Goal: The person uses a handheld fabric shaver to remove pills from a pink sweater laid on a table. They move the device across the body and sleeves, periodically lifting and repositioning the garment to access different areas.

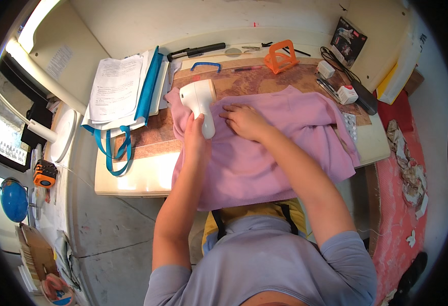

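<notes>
A pink knitted garment [254, 168] lies spread over the desk and hangs over its front edge towards my lap. My left hand [197, 132] is closed around the handle of a white handheld electric device [197, 95], which looks like a fabric shaver. The device's wide round head is raised near the garment's upper left part; whether it touches the fabric I cannot tell. My right hand [245, 121] rests flat on the garment, just right of the device, with its fingers spread and pointing left.
Left on the desk [140, 183] are printed papers [115, 88] and a blue-handled bag [153, 88]. Along the back stand an orange phone stand [281, 57] and a blue plastic handle [205, 65]. Small white boxes [347, 95], a black power strip [365, 100] and a blister pack [350, 124] lie right.
</notes>
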Motion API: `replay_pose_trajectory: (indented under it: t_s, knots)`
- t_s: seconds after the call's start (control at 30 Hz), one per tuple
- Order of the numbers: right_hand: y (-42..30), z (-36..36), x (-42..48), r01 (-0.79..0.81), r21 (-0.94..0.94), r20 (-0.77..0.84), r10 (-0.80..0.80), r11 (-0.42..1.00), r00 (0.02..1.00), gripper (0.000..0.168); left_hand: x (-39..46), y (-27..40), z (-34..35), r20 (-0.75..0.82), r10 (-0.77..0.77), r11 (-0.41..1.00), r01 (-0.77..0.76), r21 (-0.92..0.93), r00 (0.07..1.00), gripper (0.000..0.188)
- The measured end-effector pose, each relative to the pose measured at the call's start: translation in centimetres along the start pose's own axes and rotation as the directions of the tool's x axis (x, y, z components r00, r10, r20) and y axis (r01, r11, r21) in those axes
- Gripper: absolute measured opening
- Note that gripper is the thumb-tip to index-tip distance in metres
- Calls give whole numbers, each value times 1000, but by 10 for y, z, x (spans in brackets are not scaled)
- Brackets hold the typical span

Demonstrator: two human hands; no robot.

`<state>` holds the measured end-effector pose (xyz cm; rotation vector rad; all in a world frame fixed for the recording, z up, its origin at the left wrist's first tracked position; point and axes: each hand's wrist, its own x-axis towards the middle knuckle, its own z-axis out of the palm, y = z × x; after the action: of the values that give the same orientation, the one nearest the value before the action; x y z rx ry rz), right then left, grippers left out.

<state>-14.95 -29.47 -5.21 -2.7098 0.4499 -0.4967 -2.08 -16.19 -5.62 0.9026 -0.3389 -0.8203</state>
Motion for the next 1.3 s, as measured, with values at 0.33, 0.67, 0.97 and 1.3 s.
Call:
replay_pose_trajectory:
  t_s: [0.33, 0.67, 0.97, 1.3]
  knots:
    - [13, 14, 6, -54, -238, -87, 34, 970, 996, 46, 9, 3, 18, -82, 59, 997, -63, -46, 995, 34]
    - [-30, 4, -48, 166, -81, -14, -167, 983, 986, 44, 23, -5, 6, -28, 56, 998, -56, -18, 998, 34]
    - [-27, 20, -64, 386, 2, -170, -380, 922, 909, 28, -16, 51, -17, 261, 236, 582, -351, 733, 936, 55]
    - [-25, 19, -68, 417, 41, -271, -392, 908, 879, 21, -47, 53, -6, 483, 240, -134, -464, 876, 842, 60]
